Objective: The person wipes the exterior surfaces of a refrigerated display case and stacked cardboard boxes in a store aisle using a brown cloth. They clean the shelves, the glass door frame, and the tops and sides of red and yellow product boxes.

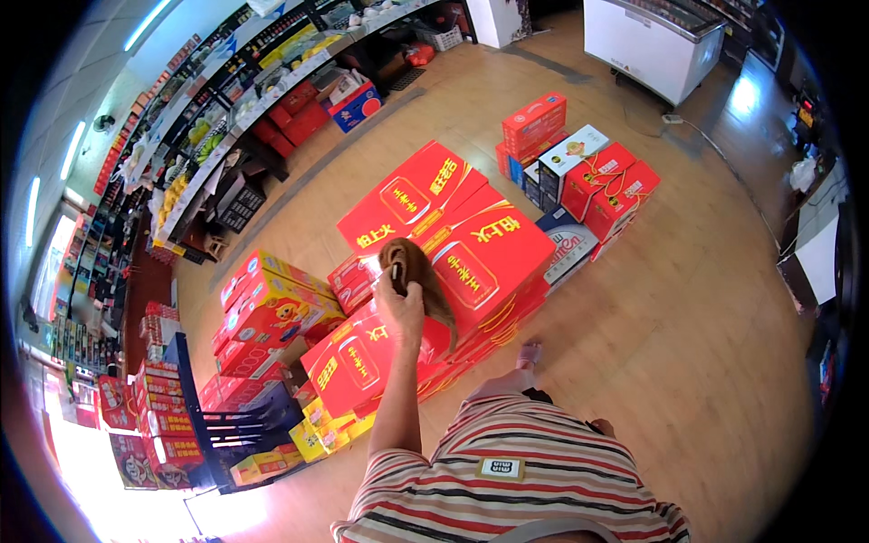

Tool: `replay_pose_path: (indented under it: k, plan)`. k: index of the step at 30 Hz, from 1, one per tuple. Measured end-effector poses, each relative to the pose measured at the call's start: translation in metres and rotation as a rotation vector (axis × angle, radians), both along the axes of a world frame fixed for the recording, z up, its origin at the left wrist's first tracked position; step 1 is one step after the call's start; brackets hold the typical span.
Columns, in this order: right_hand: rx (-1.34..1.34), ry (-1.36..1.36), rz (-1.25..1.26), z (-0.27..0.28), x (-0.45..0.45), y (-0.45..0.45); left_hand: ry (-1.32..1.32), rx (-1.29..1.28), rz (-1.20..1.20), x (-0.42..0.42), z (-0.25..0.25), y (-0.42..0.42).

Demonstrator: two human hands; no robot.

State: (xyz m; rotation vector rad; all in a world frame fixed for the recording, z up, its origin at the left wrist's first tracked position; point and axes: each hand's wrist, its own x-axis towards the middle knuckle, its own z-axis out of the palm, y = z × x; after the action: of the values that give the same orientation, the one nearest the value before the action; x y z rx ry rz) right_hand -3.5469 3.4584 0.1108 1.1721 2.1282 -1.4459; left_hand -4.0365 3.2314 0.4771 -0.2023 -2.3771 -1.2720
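My left hand (402,309) grips a brown cloth (428,285) that is bunched at its top and hangs down to the right. The cloth is over a pile of large red drink cartons with yellow writing. One red carton (492,248) lies to the right of the cloth, and another red carton (400,190) is behind it. Left of my forearm is a third red carton (346,360). Only a small patch of skin beside something dark shows at the right edge of my striped shirt (536,448); I cannot tell whether it is my right hand or a foot.
Yellow-and-red boxes (278,305) are stacked at left, near a dark blue plastic pallet (190,407). More gift boxes (584,163) stand behind the pile at right. Produce shelves (271,88) line the far left; a white chest freezer (645,51) stands at the back.
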Motion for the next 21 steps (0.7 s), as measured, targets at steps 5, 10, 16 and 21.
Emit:
replay_pose_path:
  k: [5, 10, 16, 21]
  plan:
    - [0.102, -0.369, 0.099, 0.047, -0.044, 0.038, -0.076, -0.316, 0.072, -0.041, -0.017, 0.017]
    - [0.393, -0.178, 0.273, 0.004, -0.051, 0.101, 0.111, -0.343, -0.121, -0.039, -0.032, 0.066]
    - [0.197, -0.077, -0.074, 0.109, -0.165, 0.094, 0.119, -0.312, -0.710, 0.005, -0.027, 0.127]
    - [0.355, 0.165, 0.038, 0.086, -0.217, 0.129, 0.102, -0.321, -0.812, 0.000, -0.025, 0.135]
